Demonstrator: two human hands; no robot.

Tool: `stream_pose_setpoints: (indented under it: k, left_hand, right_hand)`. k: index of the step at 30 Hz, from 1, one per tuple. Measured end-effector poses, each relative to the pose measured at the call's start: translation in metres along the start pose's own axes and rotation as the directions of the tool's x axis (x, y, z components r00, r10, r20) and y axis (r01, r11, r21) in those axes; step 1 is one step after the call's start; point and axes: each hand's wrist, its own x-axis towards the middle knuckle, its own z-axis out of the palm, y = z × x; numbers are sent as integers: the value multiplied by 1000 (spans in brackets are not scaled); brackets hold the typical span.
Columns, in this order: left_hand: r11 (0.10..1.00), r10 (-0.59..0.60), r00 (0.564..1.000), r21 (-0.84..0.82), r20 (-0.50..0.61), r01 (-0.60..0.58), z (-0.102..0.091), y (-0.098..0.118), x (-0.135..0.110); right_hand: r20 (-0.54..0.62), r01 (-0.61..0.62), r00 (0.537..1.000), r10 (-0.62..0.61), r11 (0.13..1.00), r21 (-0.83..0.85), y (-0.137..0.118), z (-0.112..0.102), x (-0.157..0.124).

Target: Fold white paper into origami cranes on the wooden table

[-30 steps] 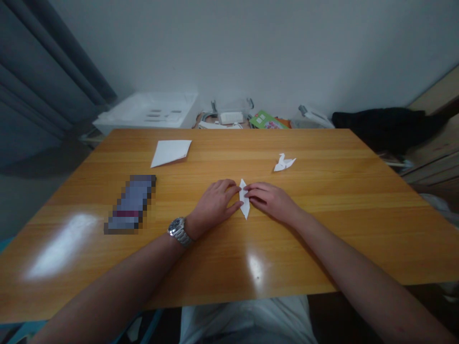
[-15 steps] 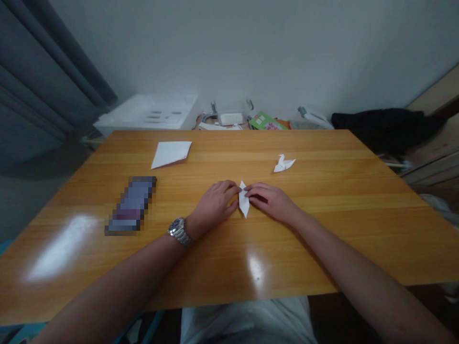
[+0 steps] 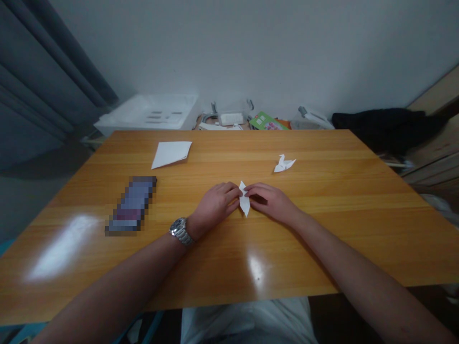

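Paper (image 3: 244, 205), white and folded into a slim shape pointed at both ends, lies on a glossy wooden table (image 3: 322, 248), held between two bare hands near the centre. The left hand (image 3: 217, 203), with a silver watch (image 3: 181, 231) at its wrist, grasps the paper's left edge with curled fingers and thumb. The right hand (image 3: 271, 201) grasps the opposite edge lightly by its fingertips, a gap showing between forefinger and thumb.

Beyond the right hand stands a small folded paper bird (image 3: 284, 164). Toward the far left lies a white folded sheet (image 3: 171, 154), and nearer the person, a phone (image 3: 132, 205) blurred into blocks.

Past the table's far edge, on the left, sits a wide white plastic tub (image 3: 124, 110), open at the top, with slots in it; its contents cannot be made out. To its right is a cluster with a white box (image 3: 231, 119), grey cable and a green booklet (image 3: 267, 121). Clear plastic with grey clips shows around the box; whether it is a container holding these things is unclear.
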Motion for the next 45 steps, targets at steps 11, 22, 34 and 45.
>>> stream_pose_setpoints:
  k: [11,22,34,45]
  left_hand:
    - [1000,-7,1000,29,19,7,0,2,1]
    - [998,-2,999,67,32,0,1,1,1]
    - [1000,-18,1000,-15,8,18,2,1,2]
    - [985,-77,994,-163,-75,64,10,-4,4]
  right_hand:
    - [11,28,1000,-27,992,-123,-4,1,0]
    - [74,67,996,-50,968,-240,-4,1,-2]
    - [25,-4,1000,7,992,-127,-5,1,1]
    - [-10,-46,999,46,997,-64,0,5,6]
